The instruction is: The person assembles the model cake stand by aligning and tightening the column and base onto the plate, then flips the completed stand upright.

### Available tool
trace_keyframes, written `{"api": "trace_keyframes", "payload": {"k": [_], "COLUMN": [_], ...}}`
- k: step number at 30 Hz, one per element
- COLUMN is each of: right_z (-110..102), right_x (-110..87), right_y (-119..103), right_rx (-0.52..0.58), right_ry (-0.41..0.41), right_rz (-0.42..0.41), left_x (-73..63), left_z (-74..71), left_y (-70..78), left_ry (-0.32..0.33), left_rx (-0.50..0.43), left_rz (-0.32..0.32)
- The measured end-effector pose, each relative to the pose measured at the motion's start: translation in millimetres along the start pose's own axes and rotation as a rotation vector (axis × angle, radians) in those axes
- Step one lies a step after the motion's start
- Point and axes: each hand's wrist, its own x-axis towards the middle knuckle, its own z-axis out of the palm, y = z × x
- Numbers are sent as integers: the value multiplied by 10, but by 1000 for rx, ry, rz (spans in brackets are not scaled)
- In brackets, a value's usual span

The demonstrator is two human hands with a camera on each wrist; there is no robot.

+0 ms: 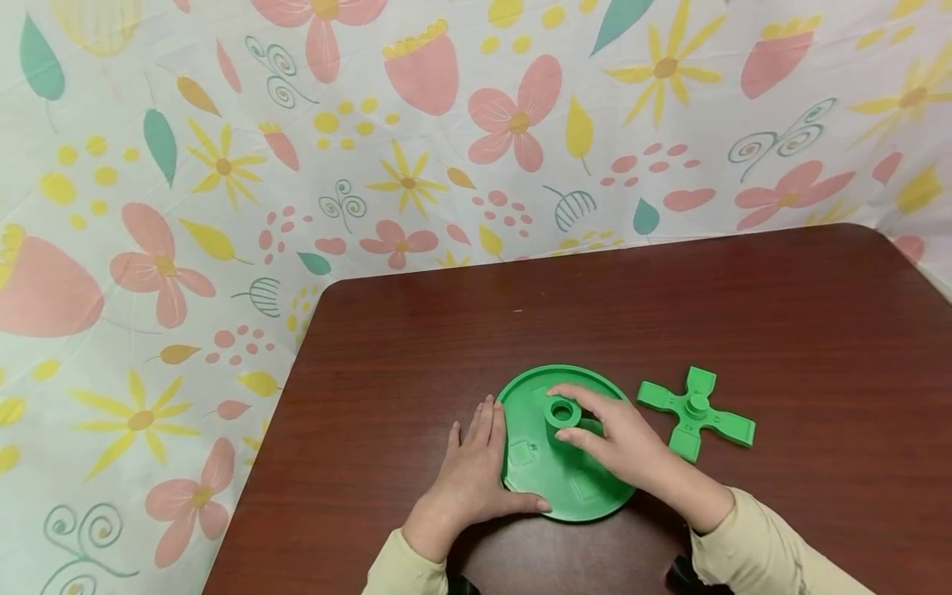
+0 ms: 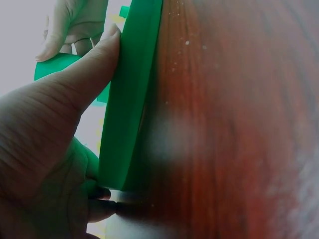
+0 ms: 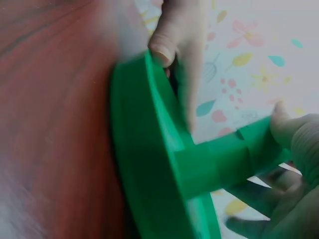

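Observation:
A round green plastic base with a raised rim lies flat on the table. My left hand holds its left and near edge, with the fingers along the side and the thumb over the rim. On the base stands an upright hollow green tube. Pinched between the thumb and fingers of my right hand is the tube's upper end. The right wrist view shows the tube's lower end meeting the base; whether the two are joined cannot be told. Part of the base is hidden under the right hand.
To the right of the base, a green four-armed cross piece with a central knob lies on the brown wooden table. A floral cloth hangs behind the table and along its left side.

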Motion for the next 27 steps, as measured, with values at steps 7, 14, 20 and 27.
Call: {"api": "trace_keyframes", "payload": {"k": [7,14,20,27], "right_z": [-265,-672,-983,-1168], "right_x": [-150,-419,-688,-925], "right_y": [-2,28,261,548], "right_rx": [15,-223,-438,-513], "right_ry": [12,225,240,55], "right_rz": [-2,31,171,388], "left_x": [-17,-28,-28,-25], "left_z": [0,-6,-10,-6], "left_y": [15,1,3,17], "left_ry": [24,21,30,41], "left_rx": [-3,1,3,5], "left_rz": [18,5,10,17]}}
